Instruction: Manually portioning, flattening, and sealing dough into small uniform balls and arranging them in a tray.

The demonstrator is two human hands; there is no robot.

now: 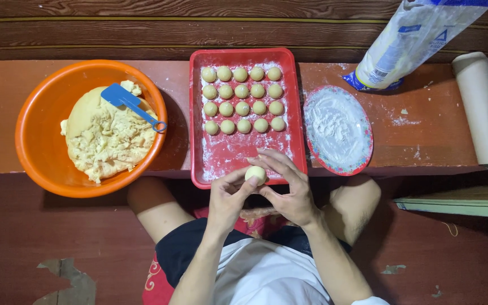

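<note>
**Both hands cup one dough ball at the near edge of the red tray**

Both of our hands meet over the near rim of the red tray [196, 113], and we place everything else from that tray. Our left hand [228, 199] curls under the dough ball [256, 173], thumb and fingertips pinching its lower side. Our right hand [287, 186] arches over it from the far side, fingers bent down around the top. Neither hand is flat or loose; both are closed on the ball, likely so that it can be turned and kept round between them. It hangs just above the tray's bare, floured near half, not yet resting on it.

On the far half of the tray lie the finished balls [243, 99], four neat rows of five, set apart from one another, probably so they do not stick.

Left of the tray stands an orange basin [35, 101] holding a rough mass of dough [105, 141], with a blue scraper [128, 101] lying across it, handle toward the tray and within our reach. Just right of the tray sits an oval plate of flour [338, 129]. Beyond that plate leans a flour bag [408, 39], and farther right lies a paper roll [484, 107]. All rest on a low reddish bench [425, 141], and our knees sit beneath its near edge.
</note>
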